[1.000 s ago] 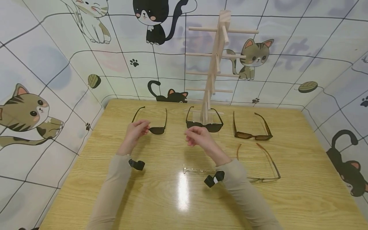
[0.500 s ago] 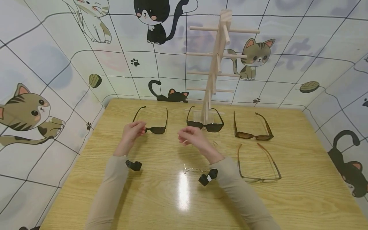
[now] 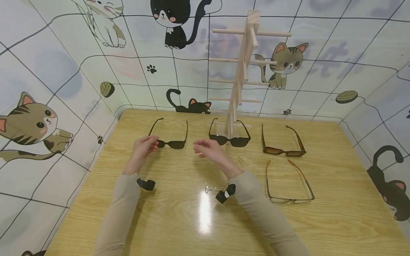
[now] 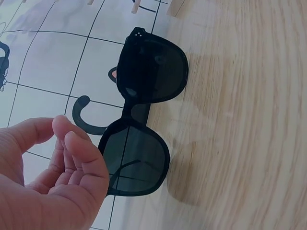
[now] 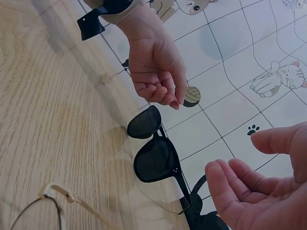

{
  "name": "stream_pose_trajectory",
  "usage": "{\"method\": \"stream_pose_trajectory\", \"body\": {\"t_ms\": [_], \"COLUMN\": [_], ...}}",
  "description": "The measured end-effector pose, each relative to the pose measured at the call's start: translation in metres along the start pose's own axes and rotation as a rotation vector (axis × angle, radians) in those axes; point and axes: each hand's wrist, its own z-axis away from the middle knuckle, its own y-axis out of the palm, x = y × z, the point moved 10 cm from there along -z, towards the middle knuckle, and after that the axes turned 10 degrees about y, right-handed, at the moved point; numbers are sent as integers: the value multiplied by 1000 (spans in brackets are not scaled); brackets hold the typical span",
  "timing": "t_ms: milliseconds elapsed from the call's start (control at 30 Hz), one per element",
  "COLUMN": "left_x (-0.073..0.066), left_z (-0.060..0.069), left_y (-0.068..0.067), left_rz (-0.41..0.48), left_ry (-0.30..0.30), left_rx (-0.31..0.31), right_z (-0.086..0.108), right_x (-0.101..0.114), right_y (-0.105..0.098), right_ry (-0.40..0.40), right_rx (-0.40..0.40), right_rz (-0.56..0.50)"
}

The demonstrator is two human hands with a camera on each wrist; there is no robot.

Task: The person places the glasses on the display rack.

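Note:
My left hand (image 3: 143, 147) hovers by the left end of a pair of black sunglasses (image 3: 177, 144) lying with temples unfolded towards the back wall. In the left wrist view its fingers (image 4: 88, 165) are loosely curled beside a dark lens (image 4: 136, 160), and no grip on the frame shows. The right wrist view shows a gap between that hand and the sunglasses (image 5: 156, 160). My right hand (image 3: 209, 151) hangs just left of a second black pair of sunglasses (image 3: 238, 142). Its thumb (image 5: 273, 141) stands apart from the fingers, with nothing between them.
A wooden stand with pegs (image 3: 240, 78) rises behind the second pair. To the right lie brown tortoiseshell sunglasses (image 3: 294, 153) and clear-lensed glasses (image 3: 291, 201). Thin metal-framed glasses (image 3: 211, 188) lie partly hidden under my right wrist. Cat-patterned walls (image 3: 128, 78) border the wooden table (image 3: 179, 213).
Both hands have drifted left. The left hand now uncovers more of the left sunglasses, and the right hand has moved away from in front of the middle pair. The glasses have stayed put.

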Motion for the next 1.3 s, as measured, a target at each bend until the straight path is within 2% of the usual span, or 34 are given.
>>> {"method": "stream_pose_trajectory", "body": {"t_ms": [267, 467, 633, 733, 933, 1167, 1300], "left_x": [13, 13, 12, 13, 15, 15, 18], "left_z": [-11, -15, -20, -24, -29, -35, -39], "left_y": [-16, -28, -39, -46, -55, -61, -63], "left_rz": [3, 12, -17, -29, -78, -197, -221], "left_ry": [11, 39, 58, 50, 16, -8, -31], "left_rx": [-42, -80, -141, -175, -228, -256, -259], "right_z": [-12, -19, -28, -30, -41, -55, -62], "right_x": [-3, -6, -10, -12, -18, -24, -26], "right_y": [3, 6, 6, 8, 10, 12, 15], "right_ry": [29, 34, 22, 61, 91, 143, 164], "right_rx": [-21, -13, -11, -17, -18, -48, -61], "right_rz": [19, 18, 14, 24, 40, 26, -10]}}
